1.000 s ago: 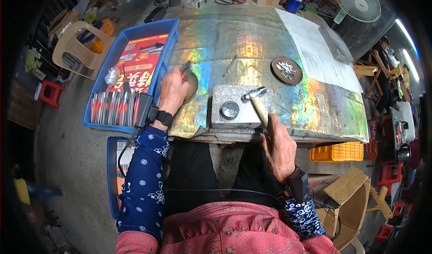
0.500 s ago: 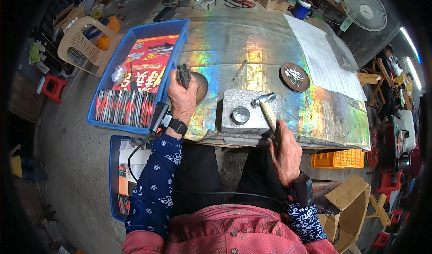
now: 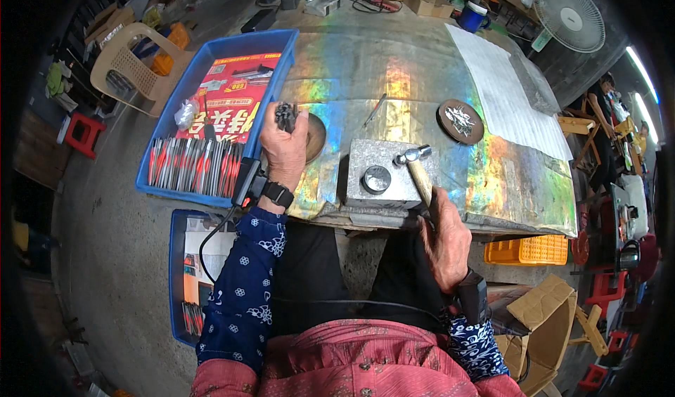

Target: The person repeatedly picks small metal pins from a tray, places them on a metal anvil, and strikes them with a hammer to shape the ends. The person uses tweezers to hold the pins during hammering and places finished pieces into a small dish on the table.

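Note:
My left hand [image 3: 285, 147] is closed around a bunch of small dark pieces [image 3: 286, 116], too blurred to name. It hovers over the left rim of a round brown dish [image 3: 316, 140], beside the blue tray. In my right hand [image 3: 448, 246] is the wooden handle of a hammer [image 3: 420, 179]; its metal head rests on a silvery metal block [image 3: 364, 159]. A small round dark-rimmed piece [image 3: 376, 180] lies on the block, left of the hammer head. Farther right, a second brown dish [image 3: 448, 131] holds many small silvery pins. A thin metal rod [image 3: 375, 111] lies beyond the block.
At the left, the blue tray [image 3: 287, 58] holds a row of upright flat packages [image 3: 195, 168] and a red printed sheet [image 3: 223, 98]. White sheeting [image 3: 503, 88] covers the table's right side. A fan [image 3: 569, 17] stands far right, an open cardboard box [image 3: 545, 327] near right.
My left hand has shifted slightly left, and the dark pieces in it have turned a little. The right hand and hammer stay in place.

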